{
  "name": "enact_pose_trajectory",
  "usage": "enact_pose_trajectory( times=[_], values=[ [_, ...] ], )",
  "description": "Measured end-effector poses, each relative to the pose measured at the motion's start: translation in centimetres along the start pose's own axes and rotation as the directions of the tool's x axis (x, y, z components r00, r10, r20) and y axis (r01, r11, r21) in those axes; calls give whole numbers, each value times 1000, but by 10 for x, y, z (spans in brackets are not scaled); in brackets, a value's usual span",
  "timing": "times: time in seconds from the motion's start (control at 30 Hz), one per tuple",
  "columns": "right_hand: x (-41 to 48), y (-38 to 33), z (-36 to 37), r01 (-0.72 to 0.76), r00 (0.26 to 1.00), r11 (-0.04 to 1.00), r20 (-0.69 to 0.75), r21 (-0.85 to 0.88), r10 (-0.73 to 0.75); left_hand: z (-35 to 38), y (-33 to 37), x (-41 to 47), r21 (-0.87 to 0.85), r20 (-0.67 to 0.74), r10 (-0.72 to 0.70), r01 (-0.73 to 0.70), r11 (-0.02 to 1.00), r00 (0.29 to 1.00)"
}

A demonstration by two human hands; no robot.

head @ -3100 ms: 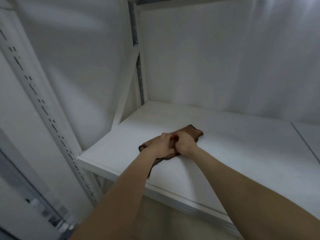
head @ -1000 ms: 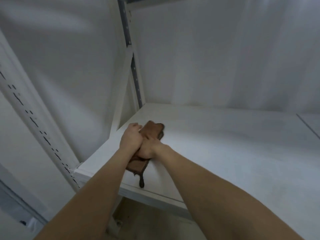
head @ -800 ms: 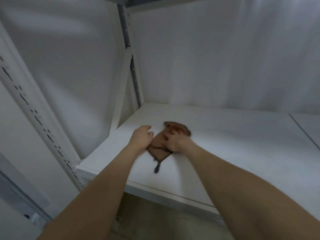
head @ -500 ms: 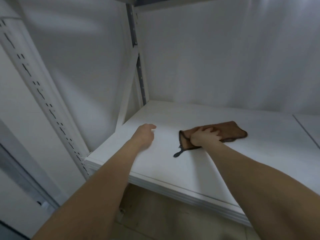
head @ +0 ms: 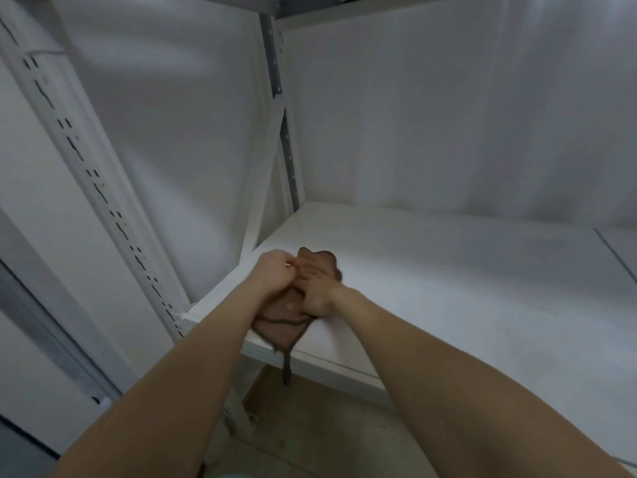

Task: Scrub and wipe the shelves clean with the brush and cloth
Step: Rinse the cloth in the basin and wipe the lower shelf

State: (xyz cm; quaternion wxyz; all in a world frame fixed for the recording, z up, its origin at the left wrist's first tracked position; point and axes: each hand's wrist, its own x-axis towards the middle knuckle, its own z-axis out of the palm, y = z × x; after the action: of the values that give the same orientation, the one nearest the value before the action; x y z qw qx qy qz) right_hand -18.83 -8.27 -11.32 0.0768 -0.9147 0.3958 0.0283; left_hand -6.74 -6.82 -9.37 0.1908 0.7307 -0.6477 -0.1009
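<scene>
The white shelf (head: 448, 288) spreads beneath all fingers; the brown cloth (head: 275, 320) lies under the right hand (head: 319, 291), fingers flat and together; the left hand (head: 274, 274) curls beside them, hold unclear; the cloth's hanging loop (head: 286, 367) dangles nearer

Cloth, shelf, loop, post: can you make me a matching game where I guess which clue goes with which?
Things:
1 cloth
2 shelf
3 loop
4 post

Clues:
A the white board that the cloth lies on
B dangles over the shelf's front edge
C brown, under the left hand and right hand
D has rows of dark slots

Pairs: 1-C; 2-A; 3-B; 4-D
</scene>
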Motion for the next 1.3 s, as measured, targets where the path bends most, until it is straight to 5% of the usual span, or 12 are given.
enact_pose_trajectory(
  times=[0.13, 0.23, 0.4, 0.5, 0.7, 0.9, 1.0, 1.1, 1.3],
  values=[
    [-20, 73, 7, -320, 947, 941, 40, 107, 318, 42, 39, -3, -3, 183, 113, -114, 993, 977],
    [-30, 111, 7, -484, 873, 863, 15, 145, 487, 59, 51, -6, -101, 135, 194, -181, 978, 972],
    [-12, 102, -6, -701, 698, 710, -138, 67, 703, 49, 26, 24, 137, 75, -39, 28, 990, 996],
    [14, 89, -4, -680, 721, 728, -100, 91, 686, 47, 15, 41, 200, 72, -139, 122, 972, 988],
    [89, 85, 1, -535, 813, 811, -116, 237, 571, 45, 5, 83, 227, 189, -127, 83, 970, 974],
    [170, 74, -18, -297, 948, 904, -21, 309, 318, 41, -2, 116, 239, 265, -96, 30, 971, 959],
    [192, 75, -28, -268, 956, 861, 9, 432, 294, 44, -4, 132, 249, 294, -99, 23, 968, 951],
    [195, 95, -23, -220, 969, 915, -34, 337, 245, 55, -7, 147, 279, 300, -111, 24, 960, 947],
    [151, 210, -21, -458, 867, 839, -60, 294, 494, 60, -9, 162, 402, 265, -159, 41, 915, 951]
  ],
)
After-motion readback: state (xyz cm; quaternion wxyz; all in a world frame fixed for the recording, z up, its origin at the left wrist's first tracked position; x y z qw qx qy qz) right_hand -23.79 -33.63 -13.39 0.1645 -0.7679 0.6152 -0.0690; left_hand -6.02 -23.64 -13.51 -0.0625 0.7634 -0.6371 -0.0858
